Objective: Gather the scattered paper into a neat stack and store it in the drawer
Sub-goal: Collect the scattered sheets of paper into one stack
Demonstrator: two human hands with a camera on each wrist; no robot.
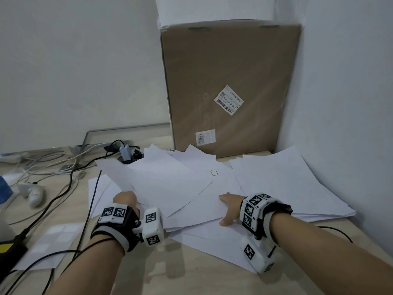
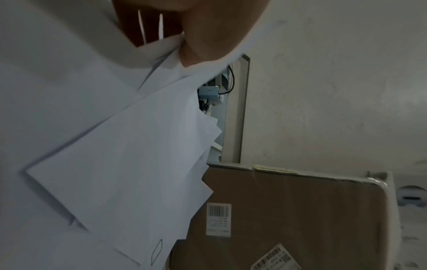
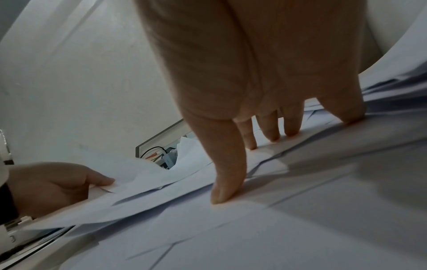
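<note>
Gathering is underway: left hand (image 1: pixel 125 200) is pinching loose paper (image 1: pixel 170 184) mid-frame, right hand (image 1: pixel 230 209) is pressing flat, fingers straight; next, squaring edges.

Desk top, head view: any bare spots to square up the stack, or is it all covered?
Bare wood shows on the desk at the near edge, between the two forearms, below the scattered paper. The left side is crowded with cables; the back right is taken by the cardboard box. The left hand pinches sheets; the right hand presses flat on them.
</note>
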